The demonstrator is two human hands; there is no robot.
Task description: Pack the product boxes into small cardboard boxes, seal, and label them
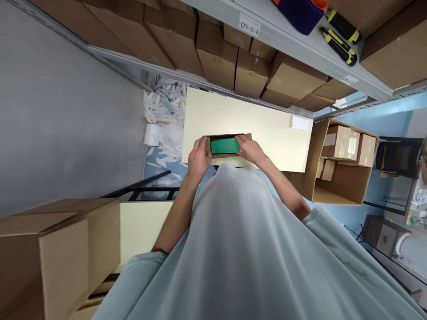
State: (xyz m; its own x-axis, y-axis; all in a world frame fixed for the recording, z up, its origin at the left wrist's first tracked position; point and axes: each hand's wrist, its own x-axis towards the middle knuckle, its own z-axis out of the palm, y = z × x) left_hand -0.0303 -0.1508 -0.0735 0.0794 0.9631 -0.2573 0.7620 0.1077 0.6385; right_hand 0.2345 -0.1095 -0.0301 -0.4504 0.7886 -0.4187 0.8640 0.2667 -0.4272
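A small brown cardboard box (224, 156) stands open at the front edge of the cream table, its top facing me. Inside lies a green box (223, 146) with faint print on it. My left hand (198, 156) is closed on the carton's left end, thumb along the near side. At the right end, my right hand (250, 150) grips the carton, with its fingertips and thumb reaching over the end of the green box. Whether those fingertips press on the green box is hard to tell.
Behind the cream table (253, 111) rises a shelf of cartons (218, 62), with yellow-black utility knives (340, 46) above. A white label pad (300, 123) lies on the table. An open carton (336, 195) holding smaller boxes is at right, a large carton (63, 258) at left. Paper scraps (167, 104) cover the floor.
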